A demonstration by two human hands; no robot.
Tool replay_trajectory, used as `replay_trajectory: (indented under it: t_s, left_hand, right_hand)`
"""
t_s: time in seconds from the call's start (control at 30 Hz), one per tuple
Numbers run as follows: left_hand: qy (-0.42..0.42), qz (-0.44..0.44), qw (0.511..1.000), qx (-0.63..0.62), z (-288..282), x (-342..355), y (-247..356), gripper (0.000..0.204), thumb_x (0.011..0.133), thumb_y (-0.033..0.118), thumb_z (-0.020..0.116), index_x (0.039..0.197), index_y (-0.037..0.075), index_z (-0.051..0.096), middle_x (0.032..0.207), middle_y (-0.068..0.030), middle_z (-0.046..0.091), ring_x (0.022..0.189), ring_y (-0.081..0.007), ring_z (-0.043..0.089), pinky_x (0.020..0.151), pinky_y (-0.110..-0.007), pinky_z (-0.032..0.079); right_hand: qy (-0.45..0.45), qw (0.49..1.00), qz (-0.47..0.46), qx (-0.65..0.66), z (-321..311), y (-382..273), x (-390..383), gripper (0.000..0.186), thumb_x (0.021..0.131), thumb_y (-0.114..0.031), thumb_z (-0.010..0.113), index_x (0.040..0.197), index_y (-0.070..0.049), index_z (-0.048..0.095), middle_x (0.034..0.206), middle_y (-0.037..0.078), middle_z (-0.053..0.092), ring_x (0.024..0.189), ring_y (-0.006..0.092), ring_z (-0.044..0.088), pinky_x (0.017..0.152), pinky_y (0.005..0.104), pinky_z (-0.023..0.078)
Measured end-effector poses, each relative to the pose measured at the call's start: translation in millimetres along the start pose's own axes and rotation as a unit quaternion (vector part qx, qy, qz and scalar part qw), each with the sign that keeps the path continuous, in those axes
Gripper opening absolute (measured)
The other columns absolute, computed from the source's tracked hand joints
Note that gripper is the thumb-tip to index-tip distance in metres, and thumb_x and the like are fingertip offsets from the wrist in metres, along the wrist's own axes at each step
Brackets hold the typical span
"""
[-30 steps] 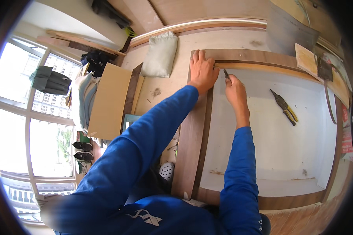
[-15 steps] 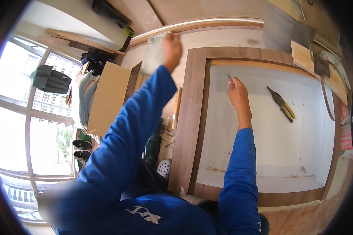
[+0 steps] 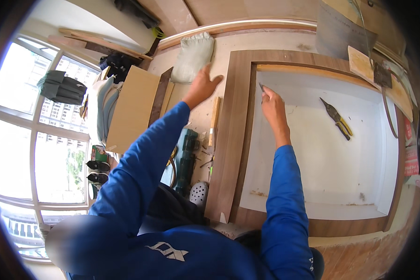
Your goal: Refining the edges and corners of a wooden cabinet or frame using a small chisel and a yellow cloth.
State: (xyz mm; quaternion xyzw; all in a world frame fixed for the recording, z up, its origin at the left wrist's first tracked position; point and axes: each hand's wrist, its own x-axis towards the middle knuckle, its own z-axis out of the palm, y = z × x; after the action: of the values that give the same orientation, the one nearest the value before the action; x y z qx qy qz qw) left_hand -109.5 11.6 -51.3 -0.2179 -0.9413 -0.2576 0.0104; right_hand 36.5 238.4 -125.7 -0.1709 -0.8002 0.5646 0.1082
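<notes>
Left hand (image 3: 203, 87): fingers extended, thumb splayed off to the side, over the floor at the lower edge of a soft, wrinkled grey-green sack (image 3: 193, 58); can't tell if the fingertips touch it. Right hand (image 3: 274, 106): closed around a slim, pointed grey tool (image 3: 262, 87), tip out past the fingers, at the upper-left inside corner of a rectangular cabinet (image 3: 232, 116). Exact tool type unclear, mostly hidden by the grip. Cabinet frame is flat brown wood-grain; interior is smooth white panel with scattered debris. Pale raw-wood strip (image 3: 312, 72) along the top inner edge. Black snips (image 3: 335, 117) with yellow on the handles lie diagonally on the white panel, well apart from the right hand. Left of the frame: a narrow wood bar (image 3: 213, 122), ribbed dark-teal case (image 3: 186, 161), perforated light-grey clog (image 3: 199, 193).
</notes>
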Motion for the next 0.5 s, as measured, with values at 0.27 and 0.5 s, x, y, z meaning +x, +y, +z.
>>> replay_trajectory:
  t_s: [0.27, 0.5]
  left_hand:
    - [-0.015, 0.430, 0.889, 0.158, 53.8, -68.6, 104.0, 0.031, 0.092, 0.013, 0.068, 0.122, 0.003, 0.069, 0.136, -0.0193, 0.061, 0.125, -0.0354, 0.058, 0.099, -0.045, 0.055]
    - [-0.242, 0.355, 0.840, 0.332, 36.8, 55.6, 127.5, 0.018, 0.089, 0.008, 0.068, 0.103, 0.012, 0.079, 0.109, -0.0128, 0.068, 0.121, -0.0327, 0.061, 0.094, -0.044, 0.056]
  right_hand:
    - [0.113, 0.992, 0.005, -0.058, -26.2, 5.9, -8.7, 0.034, 0.102, -0.016, 0.055, 0.130, -0.004, 0.071, 0.118, 0.025, 0.073, 0.111, 0.0425, 0.070, 0.096, 0.0449, 0.056]
    - [0.107, 0.994, 0.024, -0.011, -39.6, -5.0, -17.7, 0.036, 0.105, -0.019, 0.055, 0.133, -0.004, 0.070, 0.079, 0.009, 0.066, 0.068, 0.0161, 0.060, 0.067, 0.0331, 0.050]
